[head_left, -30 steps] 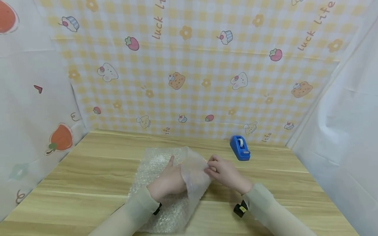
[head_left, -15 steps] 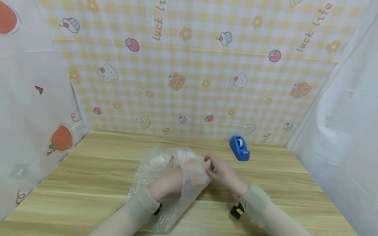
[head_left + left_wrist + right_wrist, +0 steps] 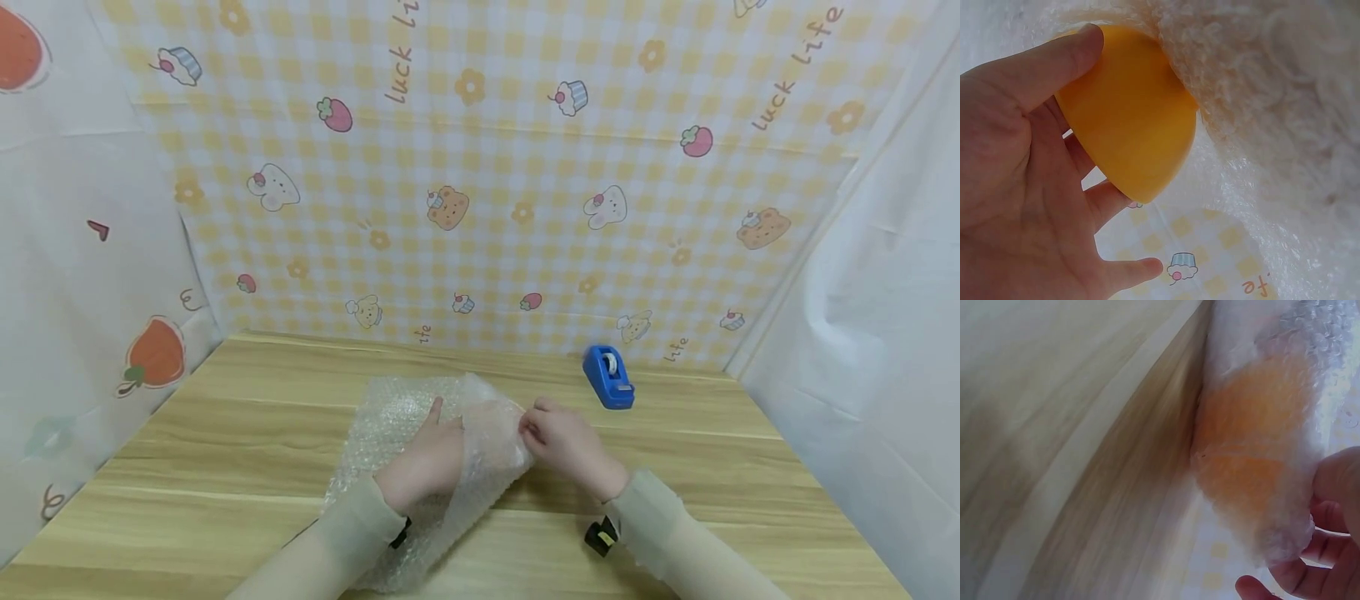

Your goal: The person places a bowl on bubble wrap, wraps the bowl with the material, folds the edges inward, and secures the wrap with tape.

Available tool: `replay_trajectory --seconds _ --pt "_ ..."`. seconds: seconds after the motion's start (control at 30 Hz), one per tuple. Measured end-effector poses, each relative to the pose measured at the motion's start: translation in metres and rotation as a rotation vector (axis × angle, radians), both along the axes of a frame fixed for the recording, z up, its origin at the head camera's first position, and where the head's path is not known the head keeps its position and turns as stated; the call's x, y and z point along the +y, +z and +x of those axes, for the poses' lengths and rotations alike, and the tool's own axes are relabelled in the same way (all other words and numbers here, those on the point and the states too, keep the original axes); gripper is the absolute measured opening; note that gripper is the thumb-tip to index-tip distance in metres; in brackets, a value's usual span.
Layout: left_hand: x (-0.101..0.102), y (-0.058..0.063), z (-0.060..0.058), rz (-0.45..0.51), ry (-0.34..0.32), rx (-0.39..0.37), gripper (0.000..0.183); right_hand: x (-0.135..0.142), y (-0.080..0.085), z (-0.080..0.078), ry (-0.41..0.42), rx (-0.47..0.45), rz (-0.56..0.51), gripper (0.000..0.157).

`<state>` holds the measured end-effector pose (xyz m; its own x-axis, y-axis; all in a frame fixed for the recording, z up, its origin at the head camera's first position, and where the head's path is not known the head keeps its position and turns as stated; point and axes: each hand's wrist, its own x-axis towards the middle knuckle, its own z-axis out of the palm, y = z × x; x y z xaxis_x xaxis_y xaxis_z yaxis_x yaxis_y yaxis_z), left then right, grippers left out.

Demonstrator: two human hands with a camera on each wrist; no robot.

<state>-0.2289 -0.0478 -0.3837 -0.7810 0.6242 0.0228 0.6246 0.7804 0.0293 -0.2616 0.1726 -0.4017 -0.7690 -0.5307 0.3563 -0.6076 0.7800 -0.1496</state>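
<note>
A sheet of bubble wrap (image 3: 375, 433) lies on the table, its right part folded over a smooth yellow-orange thing (image 3: 1135, 119) that narrows to a blunt tip. My left hand (image 3: 423, 467) reaches under the fold. In the left wrist view the left hand (image 3: 1035, 162) holds this thing, thumb on its near face and fingers behind; the wrap hides its far side, and I cannot tell its kind. My right hand (image 3: 566, 442) pinches the wrap at the fold's right end. Through the wrap (image 3: 1254, 537), the right wrist view shows the orange colour beside the right hand's fingers (image 3: 1335, 481).
A blue tape dispenser (image 3: 609, 379) with a roll of tape stands toward the back right of the wooden table (image 3: 247, 417). Behind rises a yellow checked cloth (image 3: 495, 167); white cloth (image 3: 885, 292) hangs at the sides.
The wrap's fold has come down flatter, its front part shifting left. My right hand has closed its fingers on the wrap's end after a small move; the left hand stays nearly still.
</note>
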Motion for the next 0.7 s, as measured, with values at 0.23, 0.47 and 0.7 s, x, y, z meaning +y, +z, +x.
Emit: replay_trajectory --seconds 0.23,0.47,0.7 --pt "0.001 0.0 -0.001 -0.043 0.007 0.014 0.038 -0.001 0.002 0.004 -0.014 0.019 0.082 0.013" --pt "-0.001 -0.002 -0.001 -0.028 -0.009 0.018 0.053 -0.013 0.009 0.012 0.011 0.31 0.384 0.033" --pt "-0.001 -0.002 -0.001 -0.03 -0.017 0.021 0.068 -0.018 0.014 0.015 0.11 0.28 0.507 0.024"
